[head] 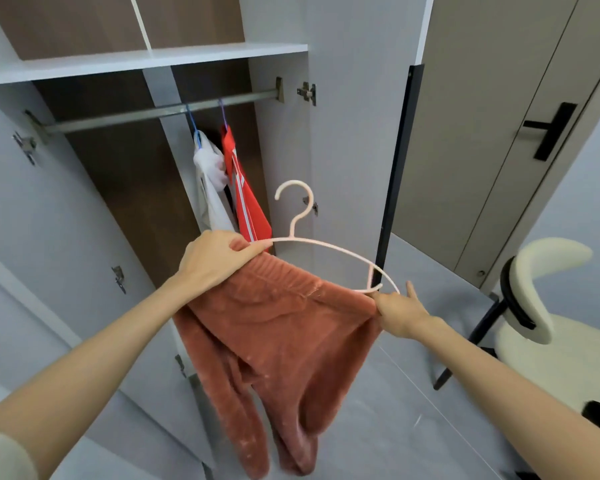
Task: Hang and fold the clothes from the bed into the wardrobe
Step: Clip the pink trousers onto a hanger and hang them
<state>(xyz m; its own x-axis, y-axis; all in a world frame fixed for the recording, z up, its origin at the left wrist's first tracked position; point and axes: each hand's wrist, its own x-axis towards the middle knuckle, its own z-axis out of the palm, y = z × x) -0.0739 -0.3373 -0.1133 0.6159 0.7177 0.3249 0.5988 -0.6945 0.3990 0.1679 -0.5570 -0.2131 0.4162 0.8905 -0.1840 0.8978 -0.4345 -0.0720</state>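
She stands at the open wardrobe (284, 140), left hand (215, 261) gripping the waistband and hanger (302, 216) together, right hand (400, 311) pinching the other end of the fuzzy rust trousers (278, 341). The plush fabric could slide off the thin pink arm if either pinch loosens before reaching the rail (136, 114). A grey floor (395, 427) lies below, with a cream chair (534, 306) nearby.

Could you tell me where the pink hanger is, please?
Head view, centre: left hand and right hand hold the pink hanger with the fleece trousers, below the wardrobe rail.
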